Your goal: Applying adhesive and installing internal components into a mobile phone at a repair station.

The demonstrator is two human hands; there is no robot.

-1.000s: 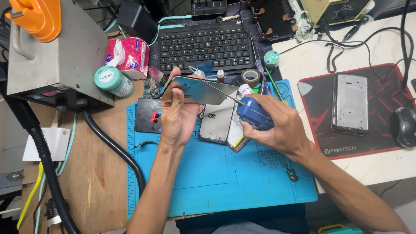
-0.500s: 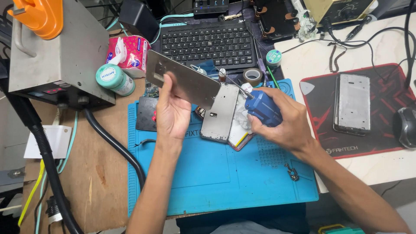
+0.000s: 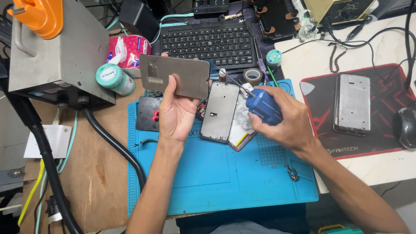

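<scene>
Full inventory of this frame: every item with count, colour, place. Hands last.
metal back plate: 1, grey, held up over the mat's top left
phone frame: 1, grey, on the mat at centre
blue bottle: 1, blue with needle tip, over the frame's right edge
work mat: 1, blue, desk centre
keyboard: 1, black, above the mat
tape roll: 1, brown, right of keyboard
tissue pack: 1, pink, left of keyboard
jar: 1, green-and-white, lying by the tissue pack
metal box: 1, grey, top left
mouse pad: 1, red-black, right
second phone frame: 1, silver, on the mouse pad
mouse: 1, dark, right edge
left hand: holds the plate
right hand: grips the bottle
</scene>
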